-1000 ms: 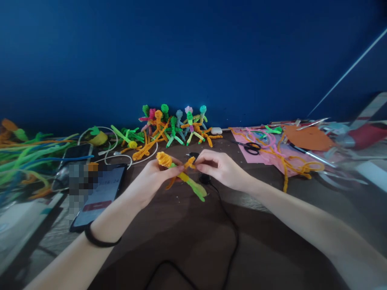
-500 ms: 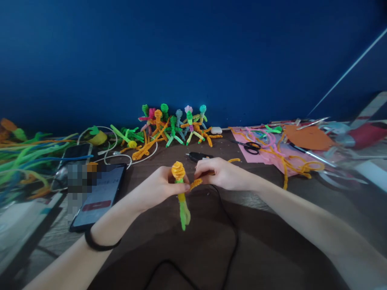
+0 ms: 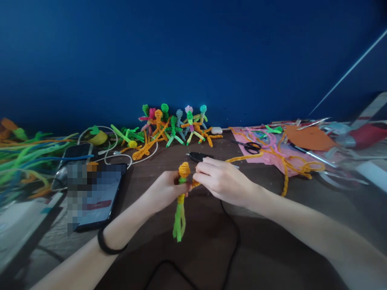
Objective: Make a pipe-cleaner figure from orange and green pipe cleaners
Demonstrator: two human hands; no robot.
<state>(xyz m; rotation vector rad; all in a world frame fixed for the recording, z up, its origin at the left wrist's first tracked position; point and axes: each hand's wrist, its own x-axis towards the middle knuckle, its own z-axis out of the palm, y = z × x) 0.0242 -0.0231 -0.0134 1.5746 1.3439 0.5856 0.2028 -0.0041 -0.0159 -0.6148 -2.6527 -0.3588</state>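
Left hand (image 3: 165, 190) slanting up from lower left, thumb and fingers pinching the fuzzy figure (image 3: 180, 199) at its middle | right hand (image 3: 225, 181) curling, fingers bunching around an orange strand (image 3: 196, 184) just beside it | figure hanging head-up, showing coiled orange head, green neck, yellow waist, lime legs

Here's the left hand (image 3: 165, 191), pinching a pipe-cleaner figure (image 3: 180, 199) upright, coiled orange head on top, green legs dangling! The right hand (image 3: 222, 181) is just beside it, fingers curled at an orange pipe cleaner (image 3: 196, 184) showing between the two. A black tool (image 3: 199, 156) lies beyond; finished-looking figures (image 3: 173, 128) crowd the blue wall (image 3: 193, 52). Scissors (image 3: 252, 148) rest on pink paper (image 3: 255, 160) to the right, a phone (image 3: 113, 193) to the left.
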